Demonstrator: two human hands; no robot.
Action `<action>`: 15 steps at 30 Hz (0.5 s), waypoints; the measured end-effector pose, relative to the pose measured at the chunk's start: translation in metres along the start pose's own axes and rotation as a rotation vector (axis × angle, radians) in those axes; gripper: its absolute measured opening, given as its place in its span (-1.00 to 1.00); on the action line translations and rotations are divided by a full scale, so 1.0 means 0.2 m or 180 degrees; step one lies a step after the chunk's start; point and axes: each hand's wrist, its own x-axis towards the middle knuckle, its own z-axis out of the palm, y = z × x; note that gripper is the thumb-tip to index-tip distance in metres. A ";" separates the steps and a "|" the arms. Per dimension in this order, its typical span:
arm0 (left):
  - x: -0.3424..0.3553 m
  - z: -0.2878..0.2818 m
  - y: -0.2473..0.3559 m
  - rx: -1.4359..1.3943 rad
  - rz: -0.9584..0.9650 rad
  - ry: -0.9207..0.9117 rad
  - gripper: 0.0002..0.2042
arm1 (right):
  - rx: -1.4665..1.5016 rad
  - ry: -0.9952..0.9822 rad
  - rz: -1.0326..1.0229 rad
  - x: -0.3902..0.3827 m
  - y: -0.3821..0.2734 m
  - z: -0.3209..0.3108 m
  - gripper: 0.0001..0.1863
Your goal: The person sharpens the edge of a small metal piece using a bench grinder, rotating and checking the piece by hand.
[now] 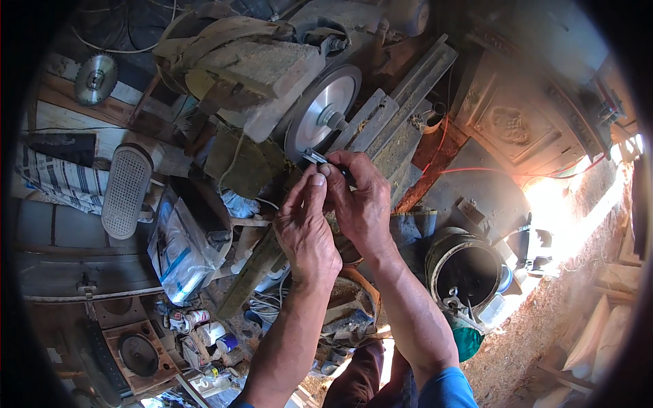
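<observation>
My left hand (304, 228) and my right hand (359, 200) meet at the fingertips on a small dark metal piece (315, 158). Both pinch it, with its grey tip sticking out to the upper left. The piece sits just below the shiny round disc (325, 112) of a dusty machine (258, 61). Both forearms rise from the lower edge; the right one has a blue sleeve.
Grooved grey metal bars (401, 102) lean right of the disc. A dark bucket (466, 272) stands at right, a red cable (476, 170) beyond it. At left lie a perforated white cover (126, 190), a plastic bag (178, 248), a circular saw blade (95, 78) and small cans (211, 333).
</observation>
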 end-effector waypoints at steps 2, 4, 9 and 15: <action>0.00 0.00 0.00 0.0005 0.0000 0.0008 -0.69 | -0.0015 0.0003 -0.0021 0.00 0.00 0.00 -0.84; 0.00 0.00 0.00 0.0033 -0.0006 0.0007 -0.69 | -0.0023 -0.0033 0.0028 0.00 0.00 0.00 -0.84; 0.00 0.00 -0.01 0.0050 0.0007 0.0003 -0.69 | -0.0019 -0.0016 0.0030 0.00 0.00 0.00 -0.84; -0.02 -0.02 0.00 0.0186 -0.0062 -0.0056 -0.71 | 0.0052 0.0006 0.0184 -0.03 -0.02 -0.05 -0.83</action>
